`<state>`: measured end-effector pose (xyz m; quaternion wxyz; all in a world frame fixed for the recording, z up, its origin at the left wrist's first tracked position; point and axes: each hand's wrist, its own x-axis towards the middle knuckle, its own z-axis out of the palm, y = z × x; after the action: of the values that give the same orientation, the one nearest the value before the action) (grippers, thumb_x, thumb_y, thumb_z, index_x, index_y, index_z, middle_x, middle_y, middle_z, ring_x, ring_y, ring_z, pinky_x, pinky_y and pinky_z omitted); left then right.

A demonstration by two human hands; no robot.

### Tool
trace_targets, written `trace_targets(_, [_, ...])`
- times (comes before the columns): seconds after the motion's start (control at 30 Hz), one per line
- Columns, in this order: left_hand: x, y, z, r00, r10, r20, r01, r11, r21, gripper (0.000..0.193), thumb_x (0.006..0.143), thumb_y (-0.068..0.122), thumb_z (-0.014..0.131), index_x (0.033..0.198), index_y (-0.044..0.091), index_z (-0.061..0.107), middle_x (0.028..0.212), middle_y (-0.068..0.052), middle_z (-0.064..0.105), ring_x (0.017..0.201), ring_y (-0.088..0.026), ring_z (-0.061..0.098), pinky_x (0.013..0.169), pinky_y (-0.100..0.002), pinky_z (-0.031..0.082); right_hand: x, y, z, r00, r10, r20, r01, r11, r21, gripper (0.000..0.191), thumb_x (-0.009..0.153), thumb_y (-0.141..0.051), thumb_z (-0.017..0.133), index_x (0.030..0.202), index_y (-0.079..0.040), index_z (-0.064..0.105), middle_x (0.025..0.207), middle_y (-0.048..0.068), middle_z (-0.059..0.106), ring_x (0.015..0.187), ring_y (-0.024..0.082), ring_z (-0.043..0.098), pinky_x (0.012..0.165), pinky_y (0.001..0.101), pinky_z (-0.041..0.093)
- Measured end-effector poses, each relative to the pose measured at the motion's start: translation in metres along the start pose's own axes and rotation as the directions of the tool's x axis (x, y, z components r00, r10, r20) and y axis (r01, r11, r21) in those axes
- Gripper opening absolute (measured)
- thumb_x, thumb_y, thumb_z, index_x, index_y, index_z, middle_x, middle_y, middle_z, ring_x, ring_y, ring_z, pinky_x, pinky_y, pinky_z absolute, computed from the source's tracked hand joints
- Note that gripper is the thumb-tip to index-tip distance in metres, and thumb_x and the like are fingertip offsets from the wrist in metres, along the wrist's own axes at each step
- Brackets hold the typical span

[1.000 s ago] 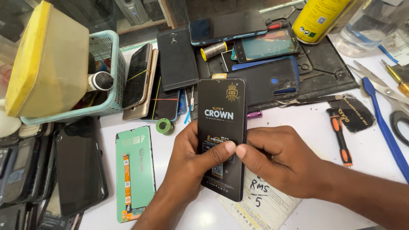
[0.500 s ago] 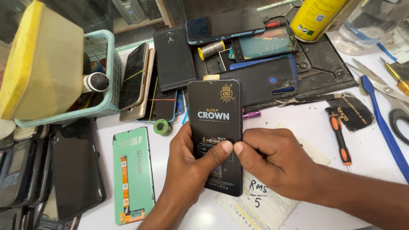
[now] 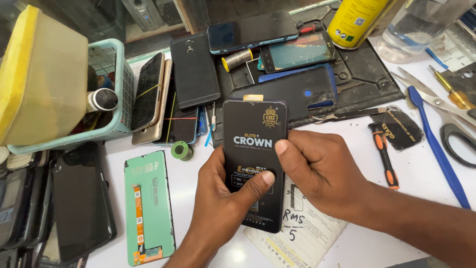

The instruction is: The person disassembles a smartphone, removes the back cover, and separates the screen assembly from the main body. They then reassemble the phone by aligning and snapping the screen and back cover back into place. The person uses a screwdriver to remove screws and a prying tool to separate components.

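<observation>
white bench [image 3: 198,168], 1 green screen panel [image 3: 148,207], 1 orange screwdriver [image 3: 384,154]; left hand [image 3: 220,208] and right hand [image 3: 322,171] both curled tight gripping 1 black phone pack [image 3: 254,149].

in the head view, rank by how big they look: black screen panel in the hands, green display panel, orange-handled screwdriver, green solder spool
1. black screen panel, though nearness to the camera may flatter it
2. green display panel
3. orange-handled screwdriver
4. green solder spool

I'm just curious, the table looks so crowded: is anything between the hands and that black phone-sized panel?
Nothing visible. The left hand and right hand both grip the black panel directly, thumbs pressed on its front.
</observation>
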<state>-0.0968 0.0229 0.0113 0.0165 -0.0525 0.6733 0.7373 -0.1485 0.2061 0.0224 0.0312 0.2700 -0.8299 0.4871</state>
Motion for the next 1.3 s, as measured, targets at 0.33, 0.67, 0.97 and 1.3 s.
trace_targets(0.33, [0.0, 0.002, -0.001, 0.998, -0.018, 0.062, 0.018, 1.0, -0.006, 0.04, 0.079, 0.012, 0.083, 0.111, -0.002, 0.064, 0.096, -0.012, 0.078, 0.084, -0.014, 0.073, 0.076, -0.029, 0.06, 0.008, -0.005, -0.013, 0.999, -0.016, -0.035, 0.018, 0.999, 0.041, 0.036, 0.107, -0.027, 0.049, 0.082, -0.003, 0.059, 0.06, 0.001, 0.056, 0.053, 0.008, 0.05, 0.048, 0.0289, 0.042])
trace_targets(0.67, [0.005, -0.003, 0.001, 0.997, -0.069, 0.035, 0.075, 0.978, -0.195, 0.037, 0.08, 0.009, 0.08, 0.111, -0.003, 0.062, 0.093, -0.011, 0.075, 0.078, -0.014, 0.07, 0.07, -0.029, 0.061, 0.006, 0.003, -0.007, 0.997, 0.049, 0.052, -0.055, 0.991, 0.119, 0.04, 0.108, -0.027, 0.049, 0.076, -0.004, 0.056, 0.06, 0.002, 0.051, 0.056, 0.01, 0.047, 0.048, 0.0302, 0.041])
trace_targets(0.97, [0.005, -0.005, -0.002, 0.996, -0.021, -0.083, -0.005, 0.953, -0.302, 0.03, 0.085, 0.006, 0.074, 0.11, -0.002, 0.061, 0.093, -0.012, 0.074, 0.077, -0.013, 0.071, 0.068, -0.028, 0.061, -0.005, -0.005, 0.009, 0.983, -0.076, 0.169, 0.085, 0.995, -0.046, 0.034, 0.102, -0.024, 0.055, 0.075, -0.003, 0.057, 0.061, 0.009, 0.058, 0.045, 0.022, 0.057, 0.044, 0.0369, 0.044])
trace_targets(1.3, [0.007, -0.005, -0.007, 0.993, 0.081, -0.084, -0.111, 0.874, -0.474, 0.025, 0.093, 0.006, 0.073, 0.111, -0.005, 0.06, 0.095, -0.014, 0.071, 0.08, -0.015, 0.07, 0.072, -0.03, 0.06, -0.01, -0.009, 0.012, 0.963, -0.111, 0.247, 0.134, 0.988, -0.081, 0.036, 0.101, -0.023, 0.058, 0.071, -0.003, 0.054, 0.061, 0.01, 0.055, 0.045, 0.028, 0.054, 0.045, 0.0413, 0.042])
